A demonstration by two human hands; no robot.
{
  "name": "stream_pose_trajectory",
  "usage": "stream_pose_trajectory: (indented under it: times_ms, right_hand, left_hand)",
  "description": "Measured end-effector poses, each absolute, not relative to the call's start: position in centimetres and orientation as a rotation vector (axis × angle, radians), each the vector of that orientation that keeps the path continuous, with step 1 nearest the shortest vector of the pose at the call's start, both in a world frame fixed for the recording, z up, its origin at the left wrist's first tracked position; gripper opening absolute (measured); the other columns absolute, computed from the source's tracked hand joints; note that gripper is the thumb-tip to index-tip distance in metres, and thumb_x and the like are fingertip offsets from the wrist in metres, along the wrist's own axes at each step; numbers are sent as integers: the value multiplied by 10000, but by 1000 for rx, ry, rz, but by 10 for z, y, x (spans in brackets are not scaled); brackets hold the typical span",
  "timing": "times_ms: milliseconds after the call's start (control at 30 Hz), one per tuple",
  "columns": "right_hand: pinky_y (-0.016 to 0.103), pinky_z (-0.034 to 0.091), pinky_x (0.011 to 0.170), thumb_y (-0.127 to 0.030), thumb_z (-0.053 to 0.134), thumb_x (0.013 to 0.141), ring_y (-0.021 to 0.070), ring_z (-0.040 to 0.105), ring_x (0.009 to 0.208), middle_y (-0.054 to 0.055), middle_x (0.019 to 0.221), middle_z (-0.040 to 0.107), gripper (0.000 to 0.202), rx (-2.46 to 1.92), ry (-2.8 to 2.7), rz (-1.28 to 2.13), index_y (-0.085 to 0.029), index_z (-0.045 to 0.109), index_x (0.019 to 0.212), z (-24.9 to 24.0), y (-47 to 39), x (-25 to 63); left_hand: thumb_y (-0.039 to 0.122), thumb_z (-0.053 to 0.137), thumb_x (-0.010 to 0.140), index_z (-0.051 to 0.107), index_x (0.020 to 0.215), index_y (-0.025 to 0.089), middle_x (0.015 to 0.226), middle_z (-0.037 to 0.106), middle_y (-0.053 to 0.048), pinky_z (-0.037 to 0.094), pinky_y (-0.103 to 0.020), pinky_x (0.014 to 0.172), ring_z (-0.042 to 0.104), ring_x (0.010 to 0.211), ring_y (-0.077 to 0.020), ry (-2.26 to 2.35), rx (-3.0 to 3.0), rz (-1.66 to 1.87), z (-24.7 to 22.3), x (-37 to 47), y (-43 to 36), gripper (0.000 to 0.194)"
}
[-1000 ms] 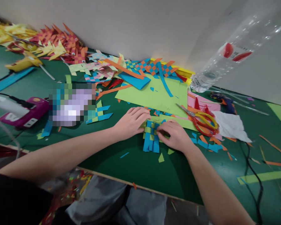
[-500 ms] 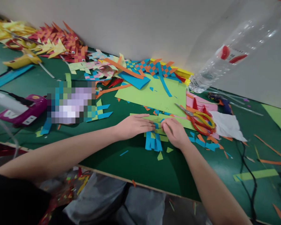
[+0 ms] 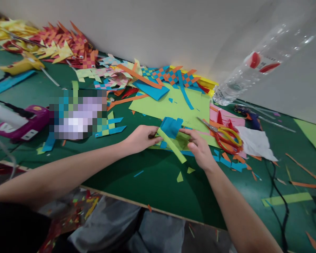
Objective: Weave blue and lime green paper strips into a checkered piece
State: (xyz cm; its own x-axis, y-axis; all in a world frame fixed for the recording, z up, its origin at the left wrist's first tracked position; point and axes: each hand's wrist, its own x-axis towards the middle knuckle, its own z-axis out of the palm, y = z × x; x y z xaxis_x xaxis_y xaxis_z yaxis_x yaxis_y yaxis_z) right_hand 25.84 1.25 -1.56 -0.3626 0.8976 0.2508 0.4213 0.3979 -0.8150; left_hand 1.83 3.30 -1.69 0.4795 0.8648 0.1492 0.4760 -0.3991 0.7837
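A: Grip check. I see the left hand point(image 3: 140, 137) pinching the woven paper piece point(image 3: 171, 129) at its 9 o'clock edge, fingers closed on it. The right hand point(image 3: 200, 149) pinches the 3 o'clock edge.

B: Change since a second ago?

A: The piece was pressed flat on the green table point(image 3: 152, 186); now it is lifted and turned, blue strips up, one lime strip point(image 3: 172, 146) hanging toward 5 o'clock. I judge the weave is being flipped or checked.

B: Surroundings?

A: Scissors point(image 3: 226, 135) at 3 o'clock, lime sheet point(image 3: 171, 105) at 12, clear bottle point(image 3: 255, 66) at 2.
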Motion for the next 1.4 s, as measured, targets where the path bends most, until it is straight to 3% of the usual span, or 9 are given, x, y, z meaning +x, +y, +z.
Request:
stream_pose_trajectory:
  times_ms: [200,367,600,733,867,967,1100,1233,1400]
  right_hand:
    - [323,542,629,-606,539,810,218,666,842,101,1097,685,508,-1256,-1787,994,-192,638,1087,-14,12,253]
    - [236,376,404,-505,675,737,100,473,449,14,673,669,385,-1445,-1709,1013,-188,700,953,-14,12,252]
    - [232,386,451,-451,675,746,89,475,484,2,643,643,305,-1433,-1668,1066,-168,711,853,-11,13,251]
    - [234,354,433,-449,673,746,82,434,459,-5,608,605,302,-1460,-1694,985,-161,708,831,-11,15,254]
    - [229,301,413,-469,660,758,75,362,431,-31,528,524,316,-1500,-1765,952,-167,708,838,-12,16,257]
    - [230,283,409,-492,645,768,80,357,425,-37,509,514,332,-1521,-1829,950,-181,712,863,-14,16,258]
    - [236,289,410,-493,609,802,91,380,406,-47,470,500,321,-1528,-1935,778,-202,708,893,-18,13,256]
    - [264,429,528,-416,580,842,128,567,536,17,707,691,266,-1468,-2024,308,-189,664,954,-19,11,255]
    - [293,496,644,-287,536,876,157,614,661,50,804,702,185,-1299,-2047,32,-181,613,1007,-18,12,254]
  left_hand:
    - [341,540,864,614,1058,156,912,722,-47,535,-256,611,688,798,-180,919,1736,617,-16,17,31,279]
    - [353,594,838,566,1182,148,944,714,-71,503,-233,573,675,754,-164,946,1609,582,-12,17,30,401]
    - [347,617,828,557,1193,145,1010,697,-81,528,-241,671,669,825,-162,914,1564,562,-6,19,28,422]
    - [401,589,843,425,1326,159,937,692,-66,533,-254,644,662,773,-162,1011,1731,617,-10,16,27,564]
    - [335,528,882,320,1385,188,1199,586,-110,535,-304,734,621,929,-186,1188,2143,761,-12,12,25,564]
    - [272,508,889,437,1281,166,1242,530,-127,474,-381,901,513,1128,-230,1184,2474,899,-12,12,25,412]
    - [287,472,925,586,1070,201,1118,603,-79,399,-394,927,516,1083,-222,1003,2793,708,-15,15,24,204]
    - [308,445,949,586,1111,207,1159,623,-57,349,-374,963,498,1132,-209,903,2851,552,-18,16,24,238]
    - [303,443,954,571,1161,203,1151,647,-42,330,-353,971,510,1112,-191,867,2813,571,-21,17,25,263]
